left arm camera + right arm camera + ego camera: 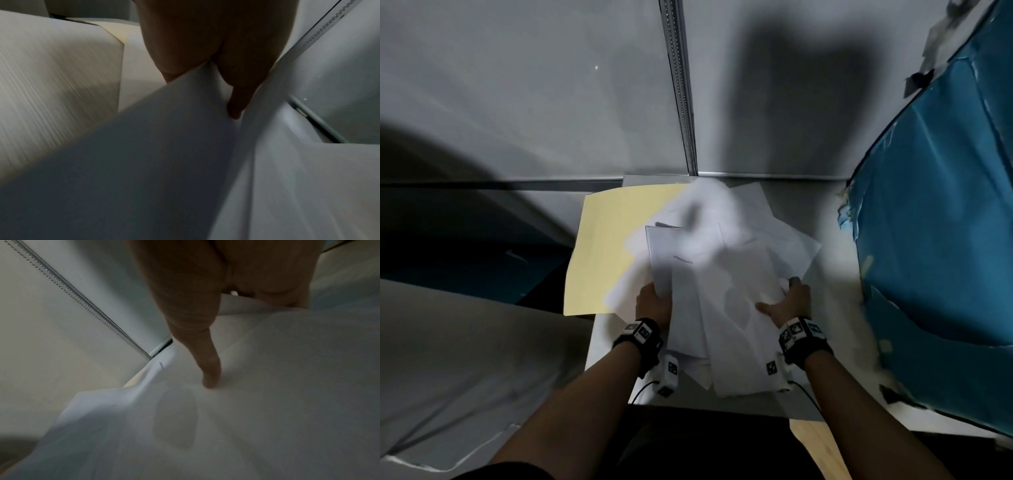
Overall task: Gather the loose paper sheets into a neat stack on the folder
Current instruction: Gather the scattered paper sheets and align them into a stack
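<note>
**Two hands on a loose heap of paper**

Head view: thin white paper sheets, smooth and fanned at odd angles, lie partly over a flat pale-yellow folder on a white table. The left hand grips the heap's left edge; the right hand grips its right edge, thumb spread on top.

Left wrist view: thumb above and fingers beneath pinch a lifted sheet.

Right wrist view: one extended fingertip presses the paper; the other fingers curl under a sheet edge.
</note>
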Demonstrator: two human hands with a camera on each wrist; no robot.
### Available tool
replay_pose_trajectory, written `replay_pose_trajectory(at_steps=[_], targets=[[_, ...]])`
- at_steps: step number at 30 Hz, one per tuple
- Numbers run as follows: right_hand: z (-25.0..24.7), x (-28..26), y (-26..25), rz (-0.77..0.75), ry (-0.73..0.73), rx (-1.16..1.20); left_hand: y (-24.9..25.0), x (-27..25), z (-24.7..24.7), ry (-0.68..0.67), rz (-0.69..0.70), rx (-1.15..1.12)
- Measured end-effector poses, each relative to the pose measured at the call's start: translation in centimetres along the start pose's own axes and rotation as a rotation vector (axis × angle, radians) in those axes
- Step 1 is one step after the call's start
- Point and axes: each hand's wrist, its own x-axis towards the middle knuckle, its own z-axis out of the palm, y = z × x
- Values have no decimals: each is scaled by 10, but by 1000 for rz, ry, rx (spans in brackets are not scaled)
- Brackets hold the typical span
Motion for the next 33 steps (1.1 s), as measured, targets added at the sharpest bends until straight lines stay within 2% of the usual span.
replay_pose_trajectory(at_steps=[5, 13, 17, 20, 22, 24, 26, 27, 29, 31, 32, 33], targets=[[-10, 7, 0, 12, -41, 27, 2, -2, 1, 6, -9, -42], [-57, 30, 1, 57, 173, 367, 0, 3, -8, 76, -41, -74], [-97, 24, -19, -67, 437, 613, 1, 6, -12, 55, -36, -55], [-107, 26, -28, -134, 525, 809, 0, 7, -10, 16, 84, -54], [-97, 26, -33, 1, 488, 827, 0, 7, -5, 13, 201, -135], [-73, 22, -35, 165, 428, 692, 8, 7, -2, 56, 311, -163], [-41, 14, -33, 150, 361, 844, 14, 9, 4, 87, 352, -169], [-27, 8, -32, 113, 325, 879, 18, 12, 8, 73, 316, -186], [-5, 3, -19, 58, 249, 802, 31, 10, 10, 15, 163, -285], [9, 4, -1, 62, 148, 730, 32, 14, 10, -77, -38, -422], [12, 4, 8, 63, 106, 687, 35, 15, 9, -75, -92, -406], [11, 5, 15, 49, 67, 641, 32, 19, 9, -54, -70, -315]])
